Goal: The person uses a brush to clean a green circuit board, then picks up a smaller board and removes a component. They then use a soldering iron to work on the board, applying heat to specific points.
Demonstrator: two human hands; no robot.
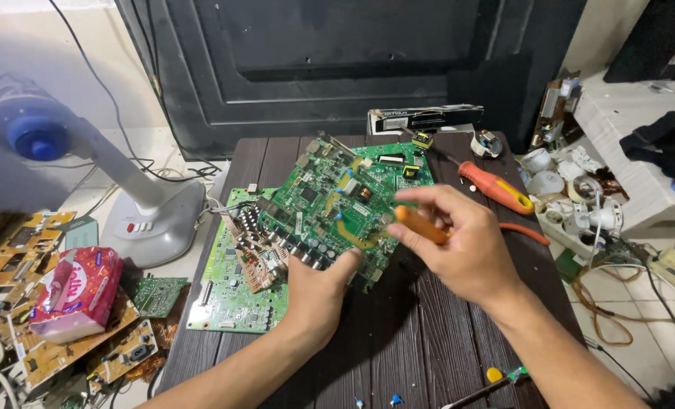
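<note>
While the left hand (pixel 318 291) props the green circuit board (pixel 337 201) tilted above the dark desk (pixel 436 318), fingers clamped on its near edge, the right hand (pixel 459 242) pinches an orange-handled screwdriver (pixel 421 225) over it; seating the tip looks like the next requirement.

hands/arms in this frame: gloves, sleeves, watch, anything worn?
Nothing worn that shows. The left hand and right hand are bare: no gloves, rings or tape. Both forearms are bare to the frame edge, with no sleeve cuff, watch or wrist strap visible. Fingernails are short and unpainted. No cables or markings on either arm.
</note>
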